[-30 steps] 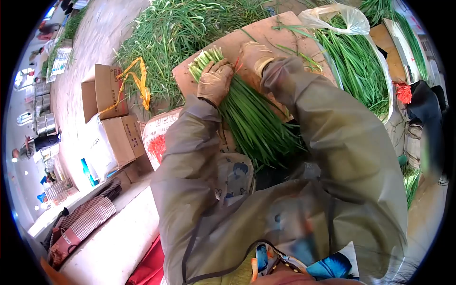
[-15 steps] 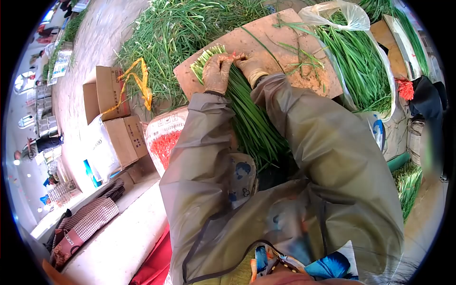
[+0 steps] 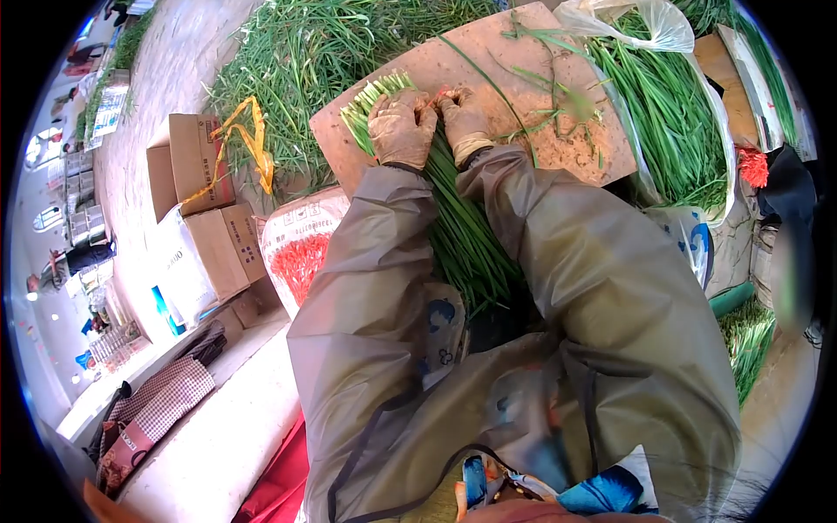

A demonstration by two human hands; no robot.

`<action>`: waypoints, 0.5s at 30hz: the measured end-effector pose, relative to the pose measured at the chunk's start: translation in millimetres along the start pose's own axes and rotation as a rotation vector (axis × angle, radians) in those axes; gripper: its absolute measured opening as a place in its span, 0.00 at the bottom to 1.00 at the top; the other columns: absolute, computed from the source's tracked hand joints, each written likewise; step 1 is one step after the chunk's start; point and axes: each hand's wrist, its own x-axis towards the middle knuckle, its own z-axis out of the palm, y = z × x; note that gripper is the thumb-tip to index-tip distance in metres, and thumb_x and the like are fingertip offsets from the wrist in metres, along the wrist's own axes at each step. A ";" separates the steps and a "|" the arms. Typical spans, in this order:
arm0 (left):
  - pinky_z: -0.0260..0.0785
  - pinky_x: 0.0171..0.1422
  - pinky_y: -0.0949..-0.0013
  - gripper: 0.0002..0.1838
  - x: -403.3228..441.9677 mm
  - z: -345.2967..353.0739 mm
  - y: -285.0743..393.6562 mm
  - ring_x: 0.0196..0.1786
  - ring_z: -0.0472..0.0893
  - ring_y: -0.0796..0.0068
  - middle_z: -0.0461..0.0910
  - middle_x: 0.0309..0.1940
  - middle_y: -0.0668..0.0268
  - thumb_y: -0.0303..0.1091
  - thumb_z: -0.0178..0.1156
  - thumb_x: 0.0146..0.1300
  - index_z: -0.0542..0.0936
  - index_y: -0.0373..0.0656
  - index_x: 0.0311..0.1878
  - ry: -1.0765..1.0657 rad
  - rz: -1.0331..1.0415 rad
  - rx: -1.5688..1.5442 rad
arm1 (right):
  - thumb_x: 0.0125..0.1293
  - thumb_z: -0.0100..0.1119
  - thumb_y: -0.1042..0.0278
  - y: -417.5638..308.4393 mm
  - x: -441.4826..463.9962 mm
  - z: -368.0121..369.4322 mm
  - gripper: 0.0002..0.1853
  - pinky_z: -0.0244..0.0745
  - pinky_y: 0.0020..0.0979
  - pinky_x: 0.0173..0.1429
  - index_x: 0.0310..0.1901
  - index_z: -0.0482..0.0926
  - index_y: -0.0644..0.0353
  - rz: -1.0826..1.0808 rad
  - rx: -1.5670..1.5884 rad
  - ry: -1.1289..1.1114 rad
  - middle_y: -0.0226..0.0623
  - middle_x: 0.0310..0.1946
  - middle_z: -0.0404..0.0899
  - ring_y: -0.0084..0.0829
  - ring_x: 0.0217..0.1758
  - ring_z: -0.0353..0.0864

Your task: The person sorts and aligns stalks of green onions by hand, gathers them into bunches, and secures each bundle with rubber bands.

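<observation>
A bundle of long green stalks [image 3: 471, 235] lies with its pale cut ends on a brown board [image 3: 558, 78] and its leaves hanging toward my lap. My left hand [image 3: 403, 129], in a tan glove, is wrapped over the bundle just below the cut ends. Close beside it, my right hand [image 3: 462, 118], gloved too, has its fingers pinched on a red tie at the bundle. Most of the tie is hidden by the fingers. Loose stalks and soil are scattered on the board to the right.
A big heap of loose green stalks [image 3: 288, 78] lies behind the board. To the right is a plastic bag of stalks [image 3: 663, 122]. On the left are cardboard boxes [image 3: 222, 248] with a yellow strap, and a sack with red ties [image 3: 299, 261].
My right hand came in from the right side of the board to the bundle beside my left hand, and its fingers closed on the red tie. The bundle now hangs more steeply.
</observation>
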 end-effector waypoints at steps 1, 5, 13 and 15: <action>0.62 0.61 0.62 0.09 -0.5 1.0 0.3 0.39 0.79 0.64 0.81 0.31 0.66 0.37 0.60 0.53 0.80 0.50 0.38 -0.004 -0.004 0.001 | 0.61 0.56 0.72 -8.8 -4.1 -2.9 0.07 0.71 0.28 0.40 0.39 0.75 0.64 -0.010 -0.088 -0.030 0.37 0.31 0.79 0.26 0.34 0.77; 0.62 0.61 0.61 0.08 0.7 0.4 3.7 0.40 0.79 0.65 0.81 0.33 0.67 0.38 0.60 0.53 0.80 0.49 0.37 0.042 0.006 -0.002 | 0.59 0.59 0.62 4.8 2.6 -3.5 0.12 0.72 0.32 0.43 0.39 0.78 0.62 -0.127 0.169 -0.137 0.41 0.30 0.80 0.33 0.36 0.78; 0.61 0.61 0.60 0.08 -0.1 -0.4 5.2 0.43 0.79 0.65 0.81 0.37 0.66 0.37 0.60 0.54 0.80 0.49 0.37 0.015 -0.025 -0.012 | 0.60 0.57 0.65 -5.1 4.6 -16.4 0.09 0.71 0.29 0.40 0.34 0.79 0.63 -0.054 -0.242 -0.148 0.37 0.29 0.80 0.30 0.33 0.78; 0.61 0.61 0.60 0.08 0.2 -0.5 5.9 0.43 0.79 0.64 0.81 0.37 0.66 0.37 0.60 0.53 0.80 0.49 0.37 0.019 -0.011 -0.017 | 0.60 0.57 0.60 1.0 3.9 -14.9 0.13 0.71 0.30 0.35 0.36 0.79 0.63 -0.002 0.024 -0.127 0.38 0.25 0.79 0.30 0.27 0.77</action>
